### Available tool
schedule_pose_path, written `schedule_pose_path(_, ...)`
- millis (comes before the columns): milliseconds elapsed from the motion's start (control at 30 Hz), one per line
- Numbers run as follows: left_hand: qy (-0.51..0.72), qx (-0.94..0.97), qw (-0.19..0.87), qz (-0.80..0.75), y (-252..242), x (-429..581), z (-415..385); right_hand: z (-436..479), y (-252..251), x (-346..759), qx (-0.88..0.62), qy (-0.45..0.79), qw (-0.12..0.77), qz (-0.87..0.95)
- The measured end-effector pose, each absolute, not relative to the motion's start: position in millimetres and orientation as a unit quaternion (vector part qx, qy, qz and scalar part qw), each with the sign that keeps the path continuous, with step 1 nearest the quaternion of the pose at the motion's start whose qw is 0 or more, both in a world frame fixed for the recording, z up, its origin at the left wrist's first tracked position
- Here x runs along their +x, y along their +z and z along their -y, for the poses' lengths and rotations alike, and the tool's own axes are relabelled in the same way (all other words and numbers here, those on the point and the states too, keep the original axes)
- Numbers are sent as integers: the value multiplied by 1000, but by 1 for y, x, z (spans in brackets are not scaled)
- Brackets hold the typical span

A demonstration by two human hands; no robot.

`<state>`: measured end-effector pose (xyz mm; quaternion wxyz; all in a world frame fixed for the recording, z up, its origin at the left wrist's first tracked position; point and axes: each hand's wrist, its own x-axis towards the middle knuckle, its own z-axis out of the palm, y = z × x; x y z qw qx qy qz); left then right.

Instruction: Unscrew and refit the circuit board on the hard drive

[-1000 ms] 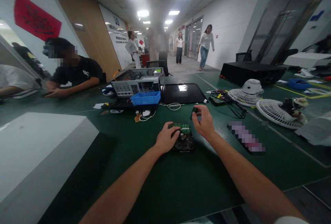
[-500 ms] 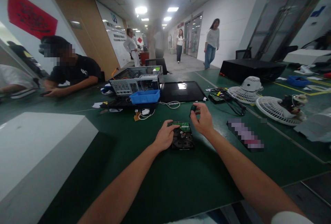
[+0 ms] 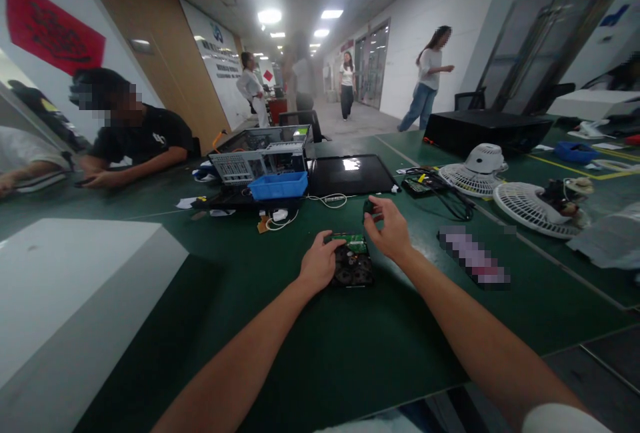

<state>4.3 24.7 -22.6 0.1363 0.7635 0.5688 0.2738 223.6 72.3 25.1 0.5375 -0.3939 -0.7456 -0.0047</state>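
One hard disk drive [image 3: 354, 267] lay between the two hands. The left hand [image 3: 318, 262] had its fingers on the drive's left side, whether gripping could not be told; the right hand [image 3: 390, 225] pinched one small dark-handled tool [image 3: 369, 207]. Beyond the left hand stood one blue tray [image 3: 279, 187]; rightward, two white fan grilles [image 3: 520, 209].

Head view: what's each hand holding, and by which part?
Right hand: small dark tool, probably a screwdriver, pinched by the handle. Left hand: on the left side of the hard drive; can't tell if it grips.
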Motion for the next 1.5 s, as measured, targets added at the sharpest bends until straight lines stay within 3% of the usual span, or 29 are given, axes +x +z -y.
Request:
schedule_pose_path(367,266,728,89,-625,-23,19,-19,-73,26,221,-406,-16,581,705)
schedule_pose_path(667,388,713,55,-582,-28,-16,-42,-72,28,223,-404,-20,571,715)
schedule_pose_path(833,299,689,7,-660,-31,-57,-62,-71,28,223,-397,-14,567,722)
schedule_pose_path(1067,220,730,-1,-647,-35,-53,-64,-66,33,224,-405,-16,544,735)
schedule_pose_path(1500,294,714,54,-633,-26,-53,-60,-68,31,222,-404,-2,550,731)
